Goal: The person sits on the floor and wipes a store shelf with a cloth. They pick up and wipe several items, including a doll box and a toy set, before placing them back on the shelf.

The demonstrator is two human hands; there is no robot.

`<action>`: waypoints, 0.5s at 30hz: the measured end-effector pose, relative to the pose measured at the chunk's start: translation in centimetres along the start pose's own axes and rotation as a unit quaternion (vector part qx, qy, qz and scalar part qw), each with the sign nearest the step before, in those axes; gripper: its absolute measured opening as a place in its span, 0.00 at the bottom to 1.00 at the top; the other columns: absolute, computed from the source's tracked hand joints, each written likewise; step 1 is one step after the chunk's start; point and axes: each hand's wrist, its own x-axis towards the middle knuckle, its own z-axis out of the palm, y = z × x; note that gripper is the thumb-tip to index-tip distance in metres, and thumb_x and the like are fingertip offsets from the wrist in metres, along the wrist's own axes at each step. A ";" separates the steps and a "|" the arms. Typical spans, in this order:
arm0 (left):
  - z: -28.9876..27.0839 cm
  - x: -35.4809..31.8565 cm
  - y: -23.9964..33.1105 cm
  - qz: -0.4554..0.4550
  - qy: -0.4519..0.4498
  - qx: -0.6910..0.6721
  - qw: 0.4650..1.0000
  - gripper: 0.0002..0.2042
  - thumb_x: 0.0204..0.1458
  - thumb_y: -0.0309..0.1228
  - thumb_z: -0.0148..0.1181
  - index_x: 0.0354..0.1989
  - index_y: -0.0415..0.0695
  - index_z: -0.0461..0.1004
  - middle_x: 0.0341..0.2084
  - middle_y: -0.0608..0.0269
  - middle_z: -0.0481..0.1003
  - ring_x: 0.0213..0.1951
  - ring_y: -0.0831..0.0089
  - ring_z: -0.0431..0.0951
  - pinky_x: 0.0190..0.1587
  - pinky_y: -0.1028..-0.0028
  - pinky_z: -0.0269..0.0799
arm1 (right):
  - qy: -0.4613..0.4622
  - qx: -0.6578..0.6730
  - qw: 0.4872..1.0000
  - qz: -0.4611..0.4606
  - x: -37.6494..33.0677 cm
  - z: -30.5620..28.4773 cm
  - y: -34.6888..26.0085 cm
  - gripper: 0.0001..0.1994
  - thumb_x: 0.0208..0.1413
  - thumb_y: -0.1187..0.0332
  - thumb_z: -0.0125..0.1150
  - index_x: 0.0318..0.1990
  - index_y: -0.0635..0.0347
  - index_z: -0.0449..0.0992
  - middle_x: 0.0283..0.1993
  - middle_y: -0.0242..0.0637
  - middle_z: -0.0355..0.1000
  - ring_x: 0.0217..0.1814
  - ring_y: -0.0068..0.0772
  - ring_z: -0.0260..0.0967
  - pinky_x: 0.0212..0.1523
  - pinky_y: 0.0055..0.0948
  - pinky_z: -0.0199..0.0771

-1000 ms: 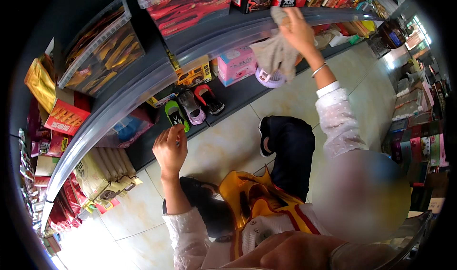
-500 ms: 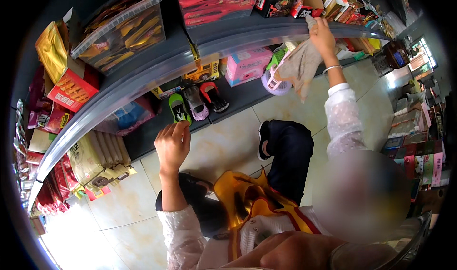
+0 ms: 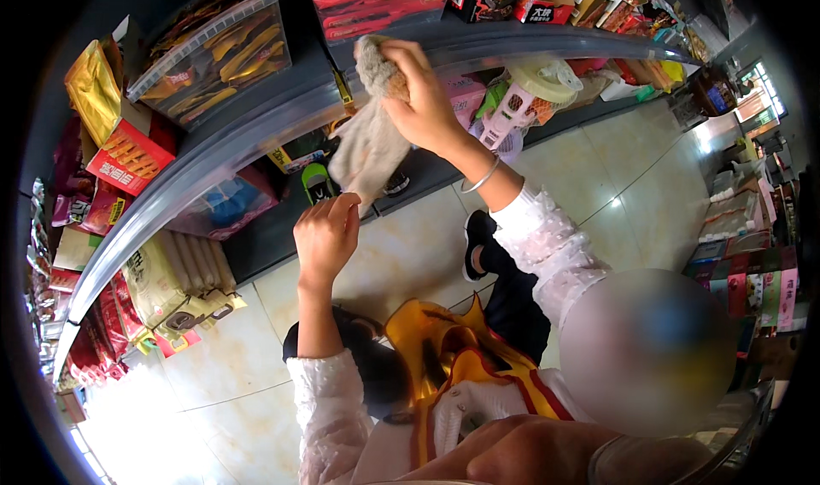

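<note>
Bunched in my right hand [image 3: 418, 100] is a grey-beige cloth [image 3: 369, 152], its loose end hanging in front of the lower shelf. The hand is at the transparent front rail [image 3: 231, 136] of the upper shelf. My left hand [image 3: 326, 239] is held lower, fingers curled in, just below the cloth's hanging end; whether it grips anything is hidden. Just beyond the left hand, a green toy car [image 3: 317, 182] stands on the lower shelf. The cloth mostly covers the toy cars beside it.
Above the rail are a plastic bin of gold packets [image 3: 218, 58], a bin of red packets [image 3: 380, 6] and a red snack box [image 3: 128, 162]. A pink-and-green toy [image 3: 512, 113] stands on the lower shelf. Yellowish packs [image 3: 162, 293] are at left, above the tiled floor [image 3: 401, 246].
My right hand has swept left along the rail with the cloth, which now hangs over the toy cars. The pink-and-green toy is uncovered. My left hand has shifted slightly right.
</note>
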 end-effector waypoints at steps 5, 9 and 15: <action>0.2 0.0 1.3 -0.065 0.028 -0.142 0.987 0.21 0.43 0.36 0.71 0.41 0.40 0.70 0.31 0.56 0.74 0.34 0.60 0.76 0.36 0.68 0.70 | -0.016 0.226 0.968 0.103 -3.7 -1.0 -4.3 0.22 0.53 0.73 0.60 0.56 0.66 0.65 0.54 0.45 0.65 0.57 0.44 0.65 0.61 0.34 0.60; 2.6 -1.1 0.9 -0.104 0.087 -0.271 0.953 0.39 0.36 0.36 0.75 0.57 0.35 0.62 0.49 0.47 0.69 0.49 0.55 0.71 0.51 0.64 0.67 | -0.232 0.241 0.936 0.109 -5.0 -3.2 -7.8 0.30 0.54 0.69 0.64 0.63 0.64 0.58 0.61 0.41 0.60 0.62 0.33 0.61 0.61 0.31 0.61; 2.5 -2.3 0.2 -0.121 0.134 -0.398 0.900 0.25 0.49 0.29 0.62 0.57 0.38 0.66 0.52 0.57 0.70 0.54 0.68 0.66 0.58 0.69 0.60 | -0.285 0.175 0.935 0.118 -8.6 -6.5 -6.1 0.37 0.54 0.66 0.66 0.67 0.62 0.52 0.66 0.44 0.53 0.59 0.42 0.65 0.56 0.36 0.70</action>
